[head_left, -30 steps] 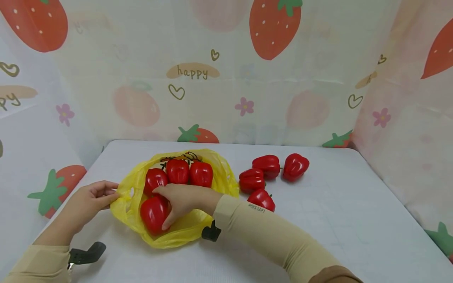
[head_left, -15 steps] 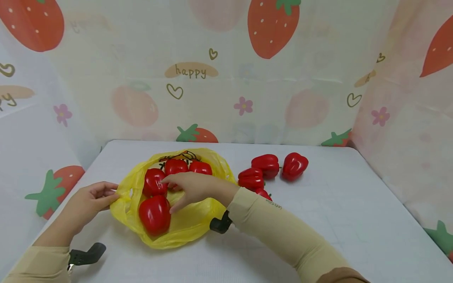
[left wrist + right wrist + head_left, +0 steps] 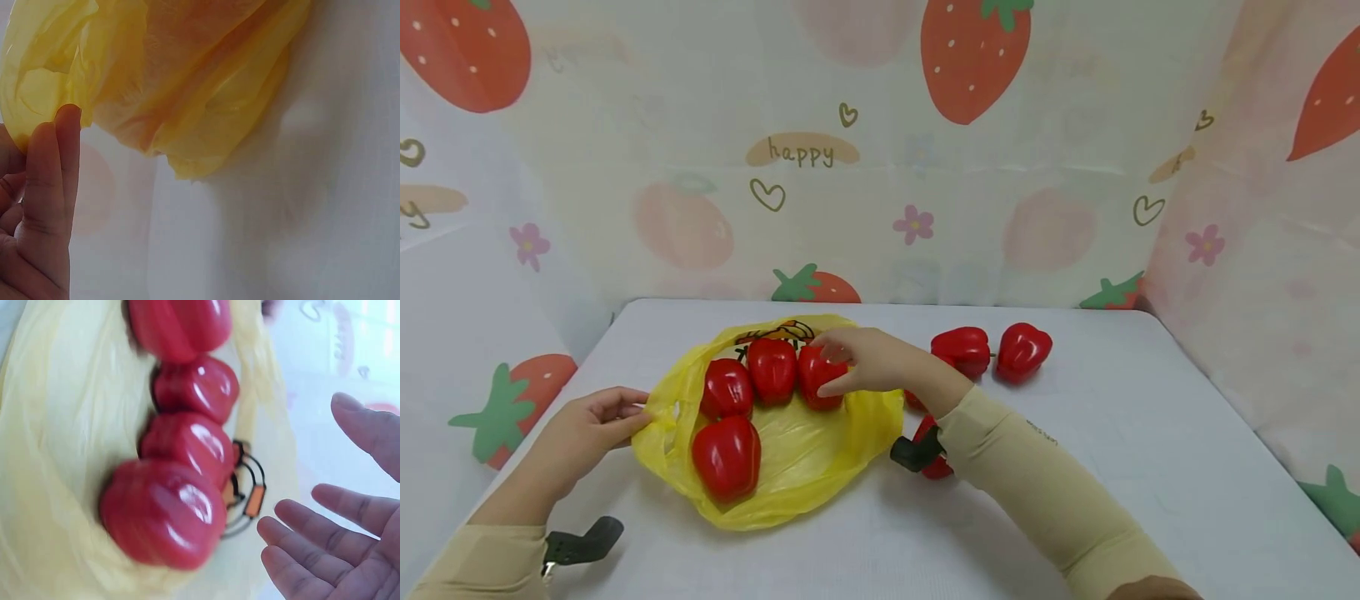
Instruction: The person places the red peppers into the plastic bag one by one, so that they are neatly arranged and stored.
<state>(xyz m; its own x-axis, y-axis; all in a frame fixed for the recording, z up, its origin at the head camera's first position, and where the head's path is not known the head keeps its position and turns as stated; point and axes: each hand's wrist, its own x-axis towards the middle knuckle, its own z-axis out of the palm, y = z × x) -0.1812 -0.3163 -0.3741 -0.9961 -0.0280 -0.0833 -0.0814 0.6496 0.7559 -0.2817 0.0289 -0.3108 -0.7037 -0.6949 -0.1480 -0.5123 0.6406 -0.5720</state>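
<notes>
A yellow plastic bag (image 3: 793,446) lies on the table with its mouth spread open. Inside are several glossy red bell peppers, one bell pepper (image 3: 727,458) nearest the front and another (image 3: 772,371) at the back. My left hand (image 3: 597,427) pinches the bag's left edge between thumb and fingers, as the left wrist view also shows. Over the bag's right side is my right hand (image 3: 876,360), fingers spread and holding nothing. In the head view it partly covers the rightmost bell pepper (image 3: 817,382); in the right wrist view a gap separates the fingers from the peppers.
Right of the bag lie more bell peppers: one (image 3: 1024,353) farthest right, another (image 3: 961,350) beside it, and others partly behind my right arm. The table (image 3: 1112,467) is white, with a patterned cloth (image 3: 970,192) hanging behind it.
My right hand has let go of the front bell pepper inside the bag, then lifted and moved right and back. My left hand keeps its pinch on the bag.
</notes>
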